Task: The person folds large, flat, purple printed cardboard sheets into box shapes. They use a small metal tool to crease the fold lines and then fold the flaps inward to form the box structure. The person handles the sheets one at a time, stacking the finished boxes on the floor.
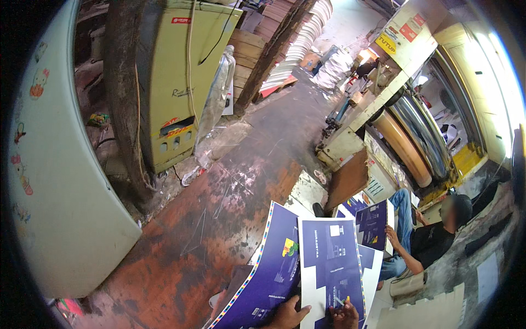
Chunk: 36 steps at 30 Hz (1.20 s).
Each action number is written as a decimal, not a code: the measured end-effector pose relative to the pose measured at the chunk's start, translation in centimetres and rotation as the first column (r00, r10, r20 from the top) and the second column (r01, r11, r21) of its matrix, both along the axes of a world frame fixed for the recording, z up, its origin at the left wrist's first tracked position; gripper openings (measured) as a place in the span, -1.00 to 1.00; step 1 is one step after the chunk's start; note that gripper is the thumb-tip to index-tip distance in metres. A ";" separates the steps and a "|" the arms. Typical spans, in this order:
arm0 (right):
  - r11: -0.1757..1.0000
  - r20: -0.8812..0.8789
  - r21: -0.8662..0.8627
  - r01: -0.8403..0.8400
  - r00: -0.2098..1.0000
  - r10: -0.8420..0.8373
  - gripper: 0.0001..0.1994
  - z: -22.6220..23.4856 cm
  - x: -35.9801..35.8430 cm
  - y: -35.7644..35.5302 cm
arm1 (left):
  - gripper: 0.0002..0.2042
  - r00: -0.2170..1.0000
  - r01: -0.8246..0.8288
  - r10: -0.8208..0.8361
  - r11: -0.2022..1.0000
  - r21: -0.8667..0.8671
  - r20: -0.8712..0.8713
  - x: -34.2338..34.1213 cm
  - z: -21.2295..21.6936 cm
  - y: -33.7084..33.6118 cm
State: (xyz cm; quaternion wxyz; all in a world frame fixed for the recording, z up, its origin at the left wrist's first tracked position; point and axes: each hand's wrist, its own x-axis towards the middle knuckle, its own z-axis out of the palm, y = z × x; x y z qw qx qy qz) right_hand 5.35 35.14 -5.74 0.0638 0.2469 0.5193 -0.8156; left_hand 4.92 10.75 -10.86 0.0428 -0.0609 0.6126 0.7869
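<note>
Two large purple-and-white printed sheets lie in front of me at the lower middle. The left printed sheet [267,255] is bowed, with a strip of coloured patches along its outer edge. Beside it, the middle printed sheet [322,248] has white stepped cut-outs in its print. My left hand [289,315] is at the lower border between the two, fingers bent on the left sheet's edge. Over the lower part of the middle sheet, my right hand [345,316] is closed with bent fingers around a thin, pale, pen-like thing [339,301], too small to name.
At right, a seated person [438,236] in a dark shirt and jeans holds another purple printed sheet [372,223]. Behind them stands a large machine with rollers [408,140]. A yellow-green cabinet [181,82], wooden post [123,98] and pale panel [71,181] line the left of the stained floor [219,203].
</note>
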 end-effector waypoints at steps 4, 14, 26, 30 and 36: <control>0.995 0.051 -0.077 0.067 0.997 -0.063 -0.75 1.1 -0.8 -0.9 | -0.59 0.999 -0.039 0.038 0.998 -0.044 -0.016 -0.1 -0.5 0.7; 0.985 0.017 0.096 -0.142 0.990 0.141 -0.59 -0.1 -1.8 1.6 | -0.57 0.998 0.052 -0.052 0.999 0.008 -0.037 -0.9 -1.2 0.7; 0.994 -0.348 0.032 -0.106 0.931 0.110 -0.55 -0.6 1.4 0.1 | -0.74 0.972 0.155 -0.171 0.982 0.106 0.161 -0.6 1.1 -0.3; 0.979 -0.301 0.150 -0.141 0.936 0.181 -0.39 2.4 3.3 -0.8 | -0.74 0.945 0.146 -0.225 0.940 0.307 0.239 -0.1 3.8 -0.1; 0.832 -0.403 0.497 -0.246 0.784 0.473 -0.57 1.8 3.3 -1.0 | -0.68 0.903 0.222 -0.274 0.957 0.188 0.330 -0.3 5.5 -1.4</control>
